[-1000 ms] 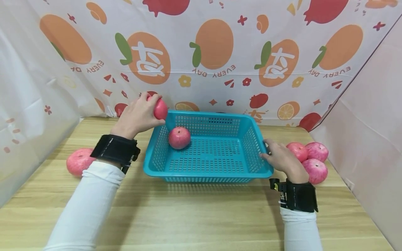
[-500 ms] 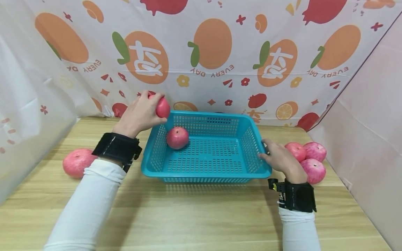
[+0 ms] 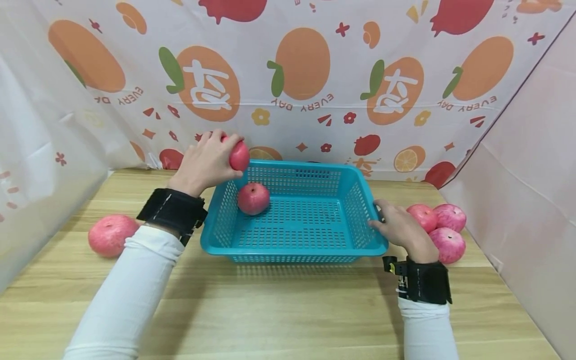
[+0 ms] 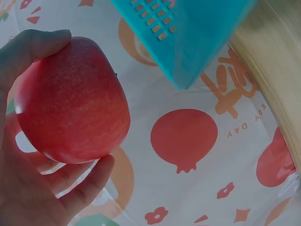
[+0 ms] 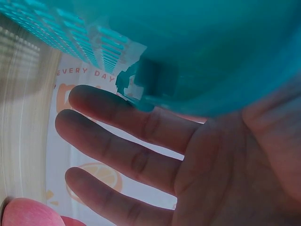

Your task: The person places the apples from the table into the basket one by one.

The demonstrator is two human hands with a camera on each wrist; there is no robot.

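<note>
My left hand (image 3: 207, 162) grips a red apple (image 4: 75, 101) at the back left corner of a blue-green plastic basket (image 3: 288, 251). In the left wrist view the thumb lies on top of the apple and the fingers come round beneath. Another apple (image 3: 253, 198) sits inside the basket, near its left wall. At the basket's right end my right hand (image 3: 402, 229) holds the rim, thumb over the inner side and fingers outside under the edge. The right wrist view shows those fingers (image 5: 117, 141) extended below the rim; the thumb is hidden there.
Several apples lie on the wooden table (image 3: 288, 310): a group (image 3: 447, 245) close beside the right hand, and one apple (image 3: 112, 235) by the left forearm, partly covered by the sleeve. A fruit-printed curtain (image 3: 301, 120) hangs directly behind the basket.
The left hand has moved slightly right with its apple, closer over the basket's back left corner. The right hand stays at the rim. The whole view has shifted a little.
</note>
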